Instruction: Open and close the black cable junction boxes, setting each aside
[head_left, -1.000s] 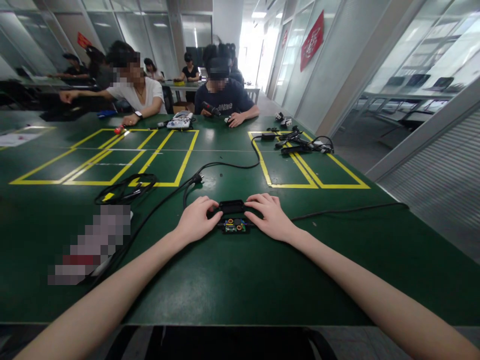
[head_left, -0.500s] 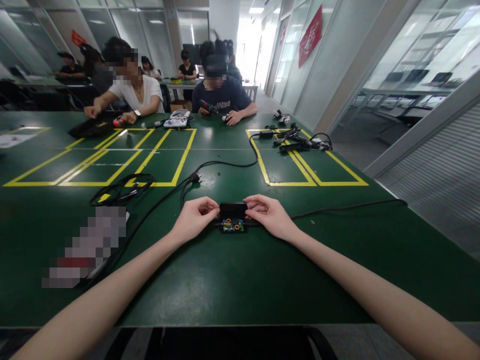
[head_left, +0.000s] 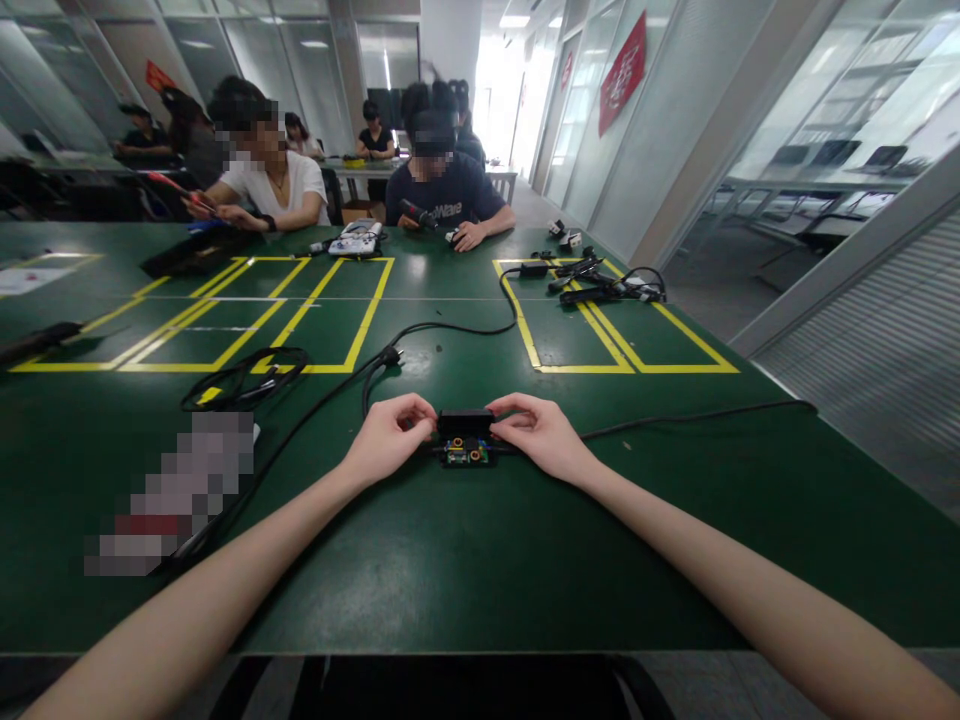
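A black plastic adapter cover [head_left: 466, 421] stands on edge in front of me, pinched at its two ends. My left hand [head_left: 391, 436] is closed on the left end, thumb and fingertips together. At the right end my right hand [head_left: 537, 432] grips in the same way. Just below the cover, on the near side, lies an exposed circuit board [head_left: 466, 452] with copper coils and small parts. Cables leave the board on both sides, partly hidden by my fingers. Whether cover and board touch, I cannot tell.
On the green table [head_left: 480, 570], a coiled black cable [head_left: 247, 378] and a blurred-out flat item [head_left: 176, 495] lie left. A plug [head_left: 390, 356] lies beyond my left hand. Black adapters and cables [head_left: 600, 280] are heaped at far right. Two people sit opposite.
My hands and the cover have barely moved. Across the table, the person in white has raised their hands with a red tool. A dark object has come in at the left edge.
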